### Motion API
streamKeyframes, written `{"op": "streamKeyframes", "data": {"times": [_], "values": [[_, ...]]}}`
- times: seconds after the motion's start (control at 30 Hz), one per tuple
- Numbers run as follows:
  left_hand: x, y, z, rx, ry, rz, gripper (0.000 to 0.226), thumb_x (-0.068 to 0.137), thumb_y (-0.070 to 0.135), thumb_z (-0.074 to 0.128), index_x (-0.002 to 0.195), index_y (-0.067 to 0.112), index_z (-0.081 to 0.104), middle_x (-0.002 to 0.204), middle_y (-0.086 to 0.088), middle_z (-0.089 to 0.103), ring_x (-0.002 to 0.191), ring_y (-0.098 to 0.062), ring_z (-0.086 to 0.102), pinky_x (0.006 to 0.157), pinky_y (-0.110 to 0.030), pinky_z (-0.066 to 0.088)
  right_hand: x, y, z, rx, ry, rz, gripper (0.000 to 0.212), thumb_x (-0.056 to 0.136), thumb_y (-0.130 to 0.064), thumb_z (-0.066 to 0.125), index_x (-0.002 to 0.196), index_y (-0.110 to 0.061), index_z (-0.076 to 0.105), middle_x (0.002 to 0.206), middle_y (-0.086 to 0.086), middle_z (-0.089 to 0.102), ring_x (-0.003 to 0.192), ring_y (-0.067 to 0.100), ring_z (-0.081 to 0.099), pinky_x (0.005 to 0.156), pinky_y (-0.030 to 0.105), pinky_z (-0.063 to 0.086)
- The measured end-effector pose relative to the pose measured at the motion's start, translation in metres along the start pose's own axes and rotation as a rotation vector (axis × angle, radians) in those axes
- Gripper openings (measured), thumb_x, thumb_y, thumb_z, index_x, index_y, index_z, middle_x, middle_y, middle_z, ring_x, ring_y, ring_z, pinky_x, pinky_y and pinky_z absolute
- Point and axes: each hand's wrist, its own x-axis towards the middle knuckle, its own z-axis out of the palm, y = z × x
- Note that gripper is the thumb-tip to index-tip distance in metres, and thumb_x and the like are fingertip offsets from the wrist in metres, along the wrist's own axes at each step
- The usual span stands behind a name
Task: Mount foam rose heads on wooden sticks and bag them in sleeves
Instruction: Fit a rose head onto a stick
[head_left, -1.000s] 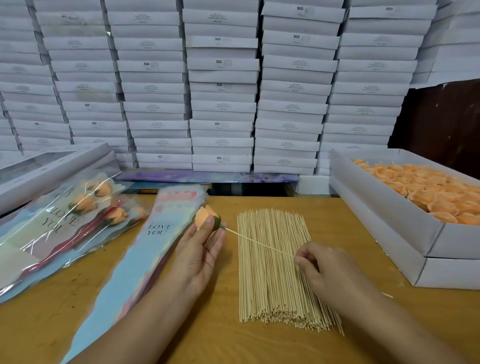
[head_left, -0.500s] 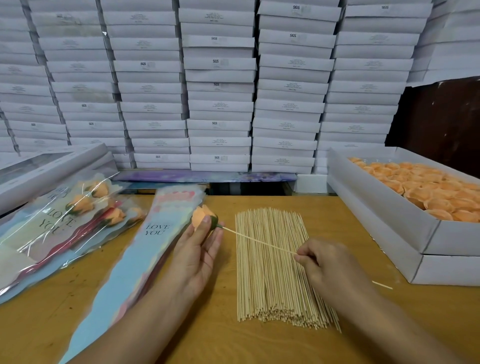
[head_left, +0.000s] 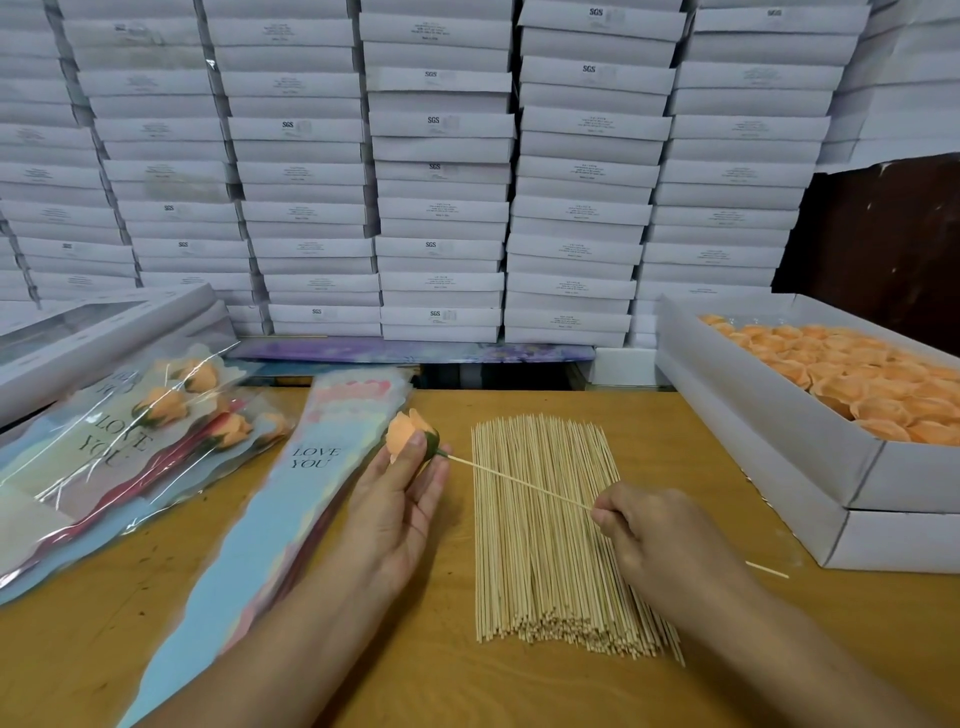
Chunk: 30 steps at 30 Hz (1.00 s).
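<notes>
Barely any change: stick (head_left: 519, 480) seated slightly deeper into rose head (head_left: 410, 434). Left hand (head_left: 397, 512) pinches the soft, crushable foam above the table; right hand (head_left: 647, 535) pinches the thin, snappable stick. Grip rose at green base, stick near tip.

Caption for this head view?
Left hand holds a rose while right hand pushes a stick in.
</notes>
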Motion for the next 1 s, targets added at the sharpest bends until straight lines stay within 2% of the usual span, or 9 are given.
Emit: {"op": "streamKeyframes", "data": {"times": [0.1, 0.23, 0.37, 0.5, 0.7, 0.83, 0.93, 1.0], "values": [[0.0, 0.0, 0.001, 0.0, 0.001, 0.0, 0.054, 0.072, 0.008, 0.075, 0.124, 0.0, 0.062, 0.098, -0.02, 0.075, 0.081, -0.02, 0.076, 0.06, -0.024, 0.061, 0.0, 0.0, -0.002, -0.036, -0.015, -0.002, 0.022, 0.103, -0.033, 0.046, 0.094, -0.025, 0.064, 0.067, -0.013, 0.055, 0.057, 0.004, 0.05, 0.047, 0.018, 0.028], [-0.001, -0.001, 0.001, 0.003, -0.002, 0.003, 0.055, 0.071, 0.008, 0.074, 0.124, 0.0, 0.061, 0.099, -0.02, 0.076, 0.082, -0.021, 0.077, 0.061, -0.025, 0.062, 0.0, -0.001, -0.007, -0.078, -0.035, -0.017, 0.027, 0.104, -0.034, 0.041, 0.093, -0.022, 0.062, 0.075, -0.007, 0.061, 0.065, 0.009, 0.056, 0.054, 0.021, 0.039], [-0.001, -0.001, 0.001, 0.005, -0.003, 0.008, 0.058, 0.07, 0.007, 0.074, 0.126, 0.0, 0.06, 0.097, -0.018, 0.076, 0.084, -0.021, 0.077, 0.061, -0.025, 0.062, 0.0, -0.003, -0.008, -0.109, -0.06, -0.027, 0.026, 0.105, -0.032, 0.04, 0.092, -0.023, 0.061, 0.074, -0.007, 0.059, 0.062, 0.007, 0.053, 0.048, 0.019, 0.033], [0.0, -0.001, 0.001, 0.014, -0.005, 0.006, 0.06, 0.07, 0.008, 0.075, 0.128, 0.0, 0.059, 0.1, -0.019, 0.076, 0.084, -0.021, 0.076, 0.063, -0.026, 0.062, 0.0, -0.001, -0.006, -0.116, -0.077, -0.012, 0.029, 0.105, -0.033, 0.039, 0.087, -0.023, 0.059, 0.073, -0.006, 0.061, 0.063, 0.008, 0.056, 0.052, 0.021, 0.037], [-0.001, 0.001, 0.001, 0.037, -0.003, -0.01, 0.061, 0.073, 0.009, 0.075, 0.131, 0.0, 0.056, 0.1, -0.022, 0.075, 0.08, -0.021, 0.077, 0.062, -0.026, 0.063, 0.002, -0.004, -0.009, 0.019, -0.119, 0.043, 0.023, 0.101, -0.035, 0.051, 0.084, -0.03, 0.066, 0.065, -0.006, 0.064, 0.047, 0.005, 0.051, 0.042, 0.017, 0.034], [-0.002, 0.004, 0.005, 0.093, -0.021, -0.016, 0.061, 0.074, 0.012, 0.077, 0.131, 0.001, 0.058, 0.1, -0.022, 0.075, 0.076, -0.019, 0.076, 0.059, -0.025, 0.062, 0.001, -0.006, -0.022, 0.224, -0.318, 0.062, 0.024, 0.095, -0.031, 0.063, 0.073, -0.031, 0.07, 0.069, -0.011, 0.071, 0.056, 0.004, 0.061, 0.051, 0.019, 0.049], [-0.004, 0.004, 0.007, 0.161, -0.057, -0.035, 0.054, 0.075, 0.015, 0.076, 0.125, 0.0, 0.062, 0.096, -0.02, 0.076, 0.072, -0.017, 0.076, 0.056, -0.023, 0.06, -0.001, -0.007, -0.033, 0.457, -0.579, 0.096, 0.016, 0.093, -0.023, 0.067, 0.081, -0.019, 0.076, 0.073, -0.004, 0.075, 0.061, 0.004, 0.065, 0.059, 0.021, 0.054], [-0.006, 0.003, 0.007, 0.205, -0.073, -0.059, 0.048, 0.077, 0.017, 0.076, 0.12, 0.001, 0.064, 0.093, -0.019, 0.076, 0.071, -0.016, 0.075, 0.056, -0.022, 0.06, -0.003, -0.01, -0.037, 0.609, -0.711, 0.138, 0.008, 0.091, -0.017, 0.07, 0.09, -0.011, 0.075, 0.076, 0.004, 0.076, 0.064, 0.01, 0.067, 0.06, 0.022, 0.055]]}}
